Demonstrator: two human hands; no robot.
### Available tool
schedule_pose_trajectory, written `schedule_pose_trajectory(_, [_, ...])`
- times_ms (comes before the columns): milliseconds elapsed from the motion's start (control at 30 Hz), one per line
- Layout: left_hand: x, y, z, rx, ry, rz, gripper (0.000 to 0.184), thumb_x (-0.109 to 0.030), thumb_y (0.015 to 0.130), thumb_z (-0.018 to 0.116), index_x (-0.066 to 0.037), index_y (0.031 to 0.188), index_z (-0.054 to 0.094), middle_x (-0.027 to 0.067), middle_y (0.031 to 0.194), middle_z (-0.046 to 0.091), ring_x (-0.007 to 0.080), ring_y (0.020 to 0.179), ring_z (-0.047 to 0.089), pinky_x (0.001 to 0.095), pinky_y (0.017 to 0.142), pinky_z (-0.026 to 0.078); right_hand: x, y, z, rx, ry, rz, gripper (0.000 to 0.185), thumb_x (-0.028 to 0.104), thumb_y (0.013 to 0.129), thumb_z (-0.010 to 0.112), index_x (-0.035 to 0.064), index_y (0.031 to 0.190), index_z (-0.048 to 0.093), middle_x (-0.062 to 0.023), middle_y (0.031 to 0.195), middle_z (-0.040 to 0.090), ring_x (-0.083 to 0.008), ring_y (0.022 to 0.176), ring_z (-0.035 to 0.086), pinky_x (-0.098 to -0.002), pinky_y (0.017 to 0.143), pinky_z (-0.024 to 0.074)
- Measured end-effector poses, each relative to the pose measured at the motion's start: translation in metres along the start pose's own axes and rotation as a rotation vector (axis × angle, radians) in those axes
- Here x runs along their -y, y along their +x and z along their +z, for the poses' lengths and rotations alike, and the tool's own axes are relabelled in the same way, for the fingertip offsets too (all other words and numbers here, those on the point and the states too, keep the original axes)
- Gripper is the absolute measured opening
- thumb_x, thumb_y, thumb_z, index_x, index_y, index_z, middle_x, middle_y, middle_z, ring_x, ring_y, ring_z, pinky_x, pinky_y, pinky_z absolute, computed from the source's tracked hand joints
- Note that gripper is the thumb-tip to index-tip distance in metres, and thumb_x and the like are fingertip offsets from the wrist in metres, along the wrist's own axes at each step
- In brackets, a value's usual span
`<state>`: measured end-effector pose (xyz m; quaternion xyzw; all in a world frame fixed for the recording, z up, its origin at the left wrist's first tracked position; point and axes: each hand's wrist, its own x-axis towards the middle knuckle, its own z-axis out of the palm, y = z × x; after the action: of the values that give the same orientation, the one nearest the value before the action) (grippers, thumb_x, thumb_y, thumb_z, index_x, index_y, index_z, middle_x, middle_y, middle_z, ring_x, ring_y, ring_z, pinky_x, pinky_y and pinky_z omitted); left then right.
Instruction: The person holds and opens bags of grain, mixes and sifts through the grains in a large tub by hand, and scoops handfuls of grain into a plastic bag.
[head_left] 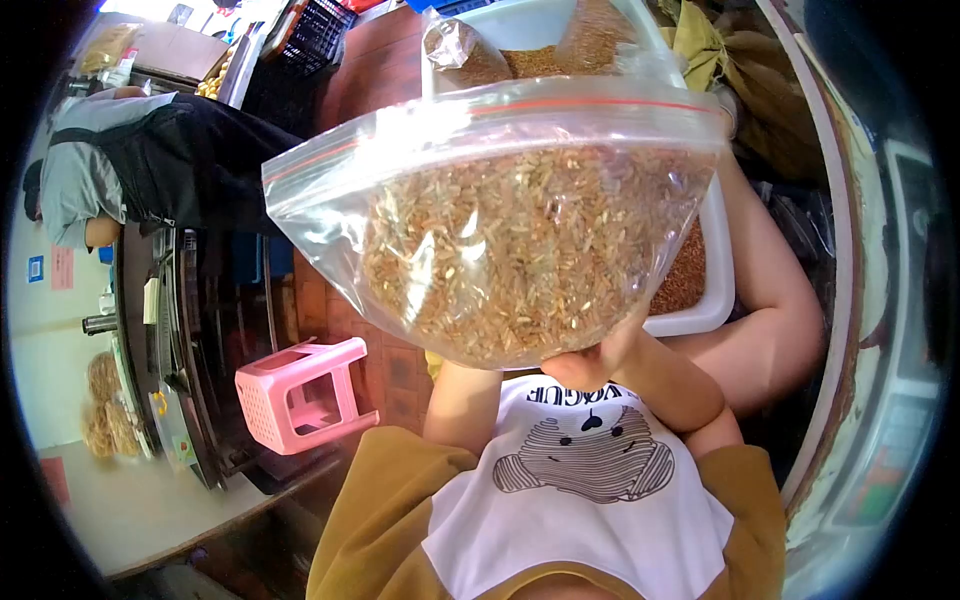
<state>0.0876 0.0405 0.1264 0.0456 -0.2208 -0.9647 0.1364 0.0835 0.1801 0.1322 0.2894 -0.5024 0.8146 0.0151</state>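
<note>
A clear zip-lock bag (510,250) with a red seal line, filled with brown rice-like grains, is held up close in front of me. Its seal edge lies across the top and looks pressed together. Under the bag's lower edge, my right hand (585,368) grips it, the thumb side showing and the other fingers behind. My left forearm rises behind the bag, which hides that hand. Beyond the bag stands a white tub (718,290) holding loose reddish-brown grain (683,275). Two more filled clear bags, one on the left (465,52) and one on the right (597,38), rest in it.
A pink plastic stool (305,395) stands on the brick-coloured floor at left. Another person in a dark apron (150,160) is beside a counter at far left. A black crate (310,38) is at the back, and tan sacks (750,75) lie behind the tub.
</note>
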Motion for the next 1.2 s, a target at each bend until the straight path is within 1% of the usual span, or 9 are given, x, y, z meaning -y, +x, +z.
schedule_pose_trajectory(300, [-0.007, -0.006, 0.002, -0.030, 0.042, 0.007, 0.067, -0.049, 0.089, 0.053, -0.004, 0.138, 0.049, 0.0121, 0.131, 0.054, 0.0260, 0.117, 0.055, 0.0406, 0.097, 0.047, -0.013, -0.012, -0.007, 0.045, -0.018, 0.014, 0.116, 0.026, 0.064, 0.082, -0.0091, 0.145, 0.006, -0.0212, 0.137, 0.037, -0.0306, 0.125, 0.046, -0.0429, 0.106, 0.0367])
schedule_pose_trajectory(400, [-0.009, -0.007, 0.001, -0.041, 0.051, 0.021, 0.067, -0.050, 0.089, 0.053, -0.003, 0.137, 0.049, 0.0120, 0.130, 0.055, 0.0259, 0.116, 0.055, 0.0402, 0.097, 0.047, -0.019, -0.013, 0.000, -0.045, 0.112, 0.003, 0.114, 0.025, 0.065, 0.081, -0.0093, 0.144, 0.007, -0.0204, 0.138, 0.037, -0.0301, 0.126, 0.044, -0.0427, 0.107, 0.0354])
schedule_pose_trajectory(500, [-0.010, -0.011, 0.001, -0.058, 0.072, 0.021, 0.067, -0.050, 0.089, 0.053, -0.003, 0.137, 0.049, 0.0120, 0.129, 0.056, 0.0257, 0.115, 0.056, 0.0398, 0.096, 0.047, -0.027, -0.013, 0.000, -0.069, 0.158, -0.100, 0.112, 0.026, 0.067, 0.079, -0.0091, 0.145, 0.006, -0.0203, 0.140, 0.035, -0.0295, 0.129, 0.042, -0.0424, 0.109, 0.0343])
schedule_pose_trajectory(533, [-0.012, -0.012, 0.002, -0.062, 0.074, 0.027, 0.067, -0.050, 0.089, 0.053, -0.003, 0.137, 0.049, 0.0119, 0.129, 0.056, 0.0256, 0.115, 0.056, 0.0397, 0.096, 0.048, -0.032, -0.008, -0.009, -0.007, 0.106, -0.179, 0.112, 0.027, 0.069, 0.079, -0.0089, 0.145, 0.005, -0.0204, 0.141, 0.034, -0.0293, 0.130, 0.041, -0.0424, 0.109, 0.0339])
schedule_pose_trajectory(600, [-0.014, -0.012, 0.004, -0.067, 0.082, 0.029, 0.068, -0.051, 0.089, 0.053, -0.003, 0.137, 0.049, 0.0119, 0.128, 0.056, 0.0255, 0.114, 0.056, 0.0394, 0.095, 0.048, -0.033, -0.010, -0.014, 0.006, 0.058, -0.180, 0.111, 0.031, 0.073, 0.078, -0.0086, 0.146, 0.004, -0.0208, 0.143, 0.033, -0.0292, 0.131, 0.041, -0.0424, 0.110, 0.0332])
schedule_pose_trajectory(700, [-0.014, -0.009, 0.004, -0.068, 0.091, 0.034, 0.068, -0.051, 0.090, 0.053, -0.002, 0.137, 0.049, 0.0119, 0.127, 0.057, 0.0254, 0.113, 0.057, 0.0390, 0.095, 0.048, -0.029, -0.022, -0.010, -0.093, 0.114, -0.030, 0.109, 0.035, 0.078, 0.076, -0.0083, 0.146, 0.002, -0.0215, 0.144, 0.033, -0.0294, 0.132, 0.040, -0.0423, 0.111, 0.0324])
schedule_pose_trajectory(933, [-0.016, -0.007, 0.005, -0.077, 0.112, 0.051, 0.069, -0.052, 0.090, 0.053, -0.001, 0.136, 0.049, 0.0118, 0.125, 0.058, 0.0250, 0.111, 0.058, 0.0382, 0.093, 0.049, -0.051, -0.031, -0.002, -0.085, 0.326, -0.074, 0.105, 0.033, 0.082, 0.074, -0.0077, 0.146, 0.003, -0.0223, 0.145, 0.034, -0.0304, 0.132, 0.041, -0.0427, 0.112, 0.0343])
schedule_pose_trajectory(1100, [-0.018, -0.013, 0.007, -0.100, 0.140, 0.055, 0.069, -0.053, 0.090, 0.053, -0.001, 0.136, 0.049, 0.0117, 0.123, 0.059, 0.0247, 0.109, 0.059, 0.0375, 0.092, 0.049, -0.040, -0.046, 0.002, -0.207, 0.673, 0.275, 0.101, 0.029, 0.081, 0.074, -0.0085, 0.145, 0.006, -0.0231, 0.145, 0.036, -0.0303, 0.130, 0.045, -0.0424, 0.111, 0.0370])
schedule_pose_trajectory(1200, [-0.019, -0.016, 0.009, -0.110, 0.153, 0.050, 0.070, -0.053, 0.090, 0.053, 0.000, 0.135, 0.050, 0.0116, 0.122, 0.060, 0.0245, 0.108, 0.060, 0.0372, 0.092, 0.050, -0.037, -0.048, -0.003, -0.143, 0.637, 0.303, 0.099, 0.028, 0.080, 0.073, -0.0100, 0.144, 0.008, -0.0233, 0.145, 0.037, -0.0297, 0.129, 0.046, -0.0421, 0.110, 0.0372])
